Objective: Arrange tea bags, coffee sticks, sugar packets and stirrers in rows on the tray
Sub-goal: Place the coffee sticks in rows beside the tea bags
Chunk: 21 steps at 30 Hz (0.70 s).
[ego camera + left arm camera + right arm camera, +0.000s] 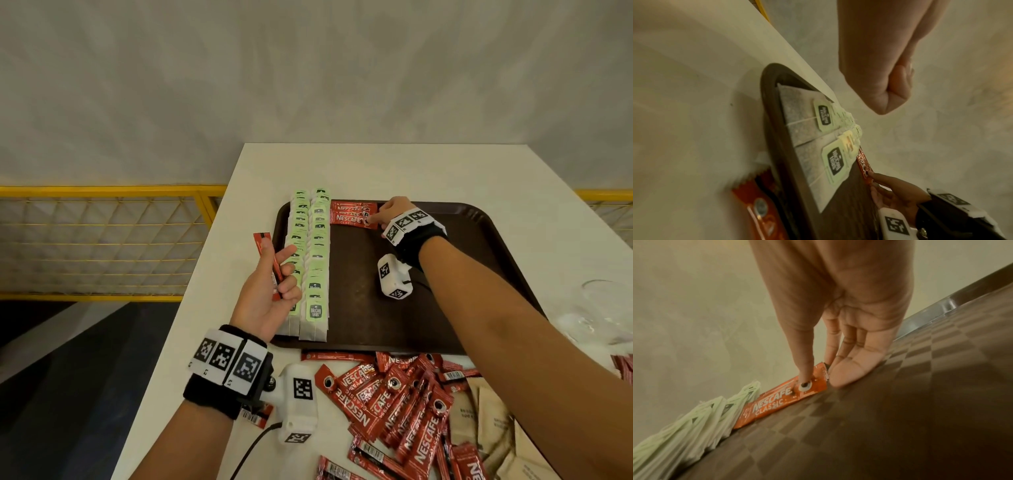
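Note:
A dark brown tray (479,240) lies on the white table. Two overlapping rows of green-tagged tea bags (313,260) run down its left side. Beside them at the far end lie red coffee sticks (351,213). My right hand (387,214) presses straight fingers on the right end of the nearest stick (785,395), the thumb on top and the fingertips (846,371) against its edge. My left hand (274,281) hovers over the tray's left edge and grips several red coffee sticks (269,260) between thumb and curled fingers.
A heap of loose red coffee sticks (404,407) lies on the table in front of the tray, with brown paper packets (486,421) to its right. A clear plastic bag (596,308) sits at the right. A yellow railing (102,240) stands left of the table.

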Motion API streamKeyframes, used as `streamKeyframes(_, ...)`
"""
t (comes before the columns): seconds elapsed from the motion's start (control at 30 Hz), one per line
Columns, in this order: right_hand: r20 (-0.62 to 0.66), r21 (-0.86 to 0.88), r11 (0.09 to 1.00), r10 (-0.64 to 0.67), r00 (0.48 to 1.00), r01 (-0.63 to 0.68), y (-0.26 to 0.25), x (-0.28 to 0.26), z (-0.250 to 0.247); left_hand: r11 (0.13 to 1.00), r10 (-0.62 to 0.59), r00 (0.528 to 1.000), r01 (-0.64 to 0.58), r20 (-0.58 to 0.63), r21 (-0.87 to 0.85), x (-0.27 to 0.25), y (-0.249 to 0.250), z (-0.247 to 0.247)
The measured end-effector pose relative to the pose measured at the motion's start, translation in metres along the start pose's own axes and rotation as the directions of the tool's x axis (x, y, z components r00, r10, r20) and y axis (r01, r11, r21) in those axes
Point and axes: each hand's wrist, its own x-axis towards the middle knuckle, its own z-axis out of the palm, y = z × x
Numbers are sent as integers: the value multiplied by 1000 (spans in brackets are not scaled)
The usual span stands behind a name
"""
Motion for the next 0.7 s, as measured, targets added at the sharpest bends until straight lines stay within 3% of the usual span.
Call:
streamKeyframes(0.2, -11, 37, 999, -18, 1000, 19, 5, -9, -8, 992, -73, 987, 86, 141, -88, -5, 4, -1)
streamKeyframes(0.27, -87, 69, 993, -92, 992, 98, -1, -20, -13, 994, -77, 985, 88, 151, -65, -8, 5, 0)
streamKeyframes(0.33, -82, 123, 965, -222, 972, 231, -16, -41, -18, 997, -74, 988, 76, 133, -16, -11, 5, 4)
streamKeyframes(0.43, 164, 261, 887, -430, 888, 382, -43, -88, -20, 996, -53, 994, 46, 98, 73, -12, 0, 12)
streamKeyframes(0.53, 426, 416, 843, -513, 746, 342, -54, -123, -16, 981, 11, 997, -26, 79, 191, -14, -6, 17)
streamKeyframes(0.6, 476, 448, 826, -545, 691, 343, -51, -131, -12, 965, 64, 996, -79, 65, 252, -16, -7, 18)
streamKeyframes(0.7, 493, 508, 813, -546, 677, 286, -41, -132, -12, 962, 124, 992, -129, 36, 241, -18, -5, 15)
